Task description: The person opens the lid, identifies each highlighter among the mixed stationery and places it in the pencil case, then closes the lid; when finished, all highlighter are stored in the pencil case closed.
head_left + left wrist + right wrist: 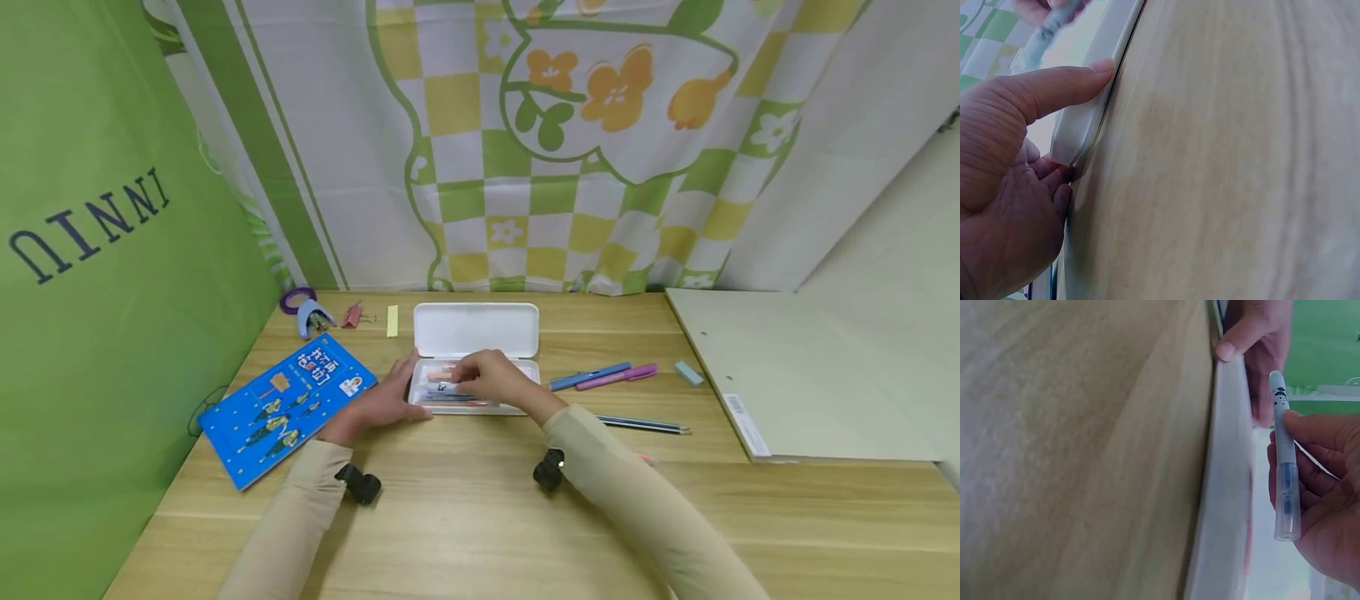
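A white pencil case (476, 330) lies on the wooden table, its lid tipped back and several pens and pencils inside. My right hand (495, 377) is over the case's tray and pinches a slim white pen (1285, 444) with small dark markings and a clear cap between thumb and fingers. At the left end of the case, my left hand (386, 397) holds it, the thumb on the front edge and the fingers round the end. Part of the tray's contents is hidden under the right hand.
Left of the case lies a blue book (255, 417), with a pink binder clip (352, 315) and a yellow strip (392, 321) behind. To the right are a blue pen (588, 377), a purple pen (618, 377), dark pencils (648, 426), a light-blue eraser (688, 373) and a large pale board (810, 375).
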Demonstrator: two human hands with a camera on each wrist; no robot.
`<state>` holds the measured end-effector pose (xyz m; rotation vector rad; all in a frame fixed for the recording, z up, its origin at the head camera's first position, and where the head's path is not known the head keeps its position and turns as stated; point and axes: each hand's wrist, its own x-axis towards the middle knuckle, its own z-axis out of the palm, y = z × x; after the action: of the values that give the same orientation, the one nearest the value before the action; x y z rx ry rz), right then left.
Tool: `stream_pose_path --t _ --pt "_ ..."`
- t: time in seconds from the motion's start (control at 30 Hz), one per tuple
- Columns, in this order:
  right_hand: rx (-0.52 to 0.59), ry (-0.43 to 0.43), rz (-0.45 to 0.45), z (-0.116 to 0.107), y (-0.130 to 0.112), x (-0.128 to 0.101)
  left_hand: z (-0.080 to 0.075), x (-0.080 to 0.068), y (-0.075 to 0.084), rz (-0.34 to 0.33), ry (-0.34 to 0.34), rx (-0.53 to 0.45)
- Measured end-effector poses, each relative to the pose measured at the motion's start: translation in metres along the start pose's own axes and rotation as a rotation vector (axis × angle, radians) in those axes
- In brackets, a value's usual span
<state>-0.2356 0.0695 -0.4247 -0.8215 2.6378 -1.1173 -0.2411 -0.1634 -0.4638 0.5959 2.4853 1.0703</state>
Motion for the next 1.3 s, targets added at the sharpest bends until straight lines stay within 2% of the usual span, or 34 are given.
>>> stream_pose_path --t 0.23,0.33,0.6,0.9,1.03,1.3 --pt "-0.012 0.03 0.07 0.012 0.005 0.01 0.0 0.001 -0.001 -0.006 -0.005 0.005" --pt "-0.018 0.023 0.074 0.014 0.006 0.01 0.0 0.001 -0.002 -0.012 -0.004 0.014" --pt "0.063 0.007 0.099 0.008 0.012 0.006 0.001 -0.001 -0.002 -0.016 -0.004 0.021" --pt "0.02 -0.058 0.054 -0.015 0.015 -0.009 0.0 0.0 -0.001 -0.009 0.016 0.014" --pt "0.052 -0.044 0.05 -0.012 0.017 -0.009 0.0 0.0 -0.001 -0.011 0.013 0.016" --pt "0.008 0.013 0.025 -0.002 0.018 -0.004 0.0 0.0 -0.002 0.0 0.007 0.013"
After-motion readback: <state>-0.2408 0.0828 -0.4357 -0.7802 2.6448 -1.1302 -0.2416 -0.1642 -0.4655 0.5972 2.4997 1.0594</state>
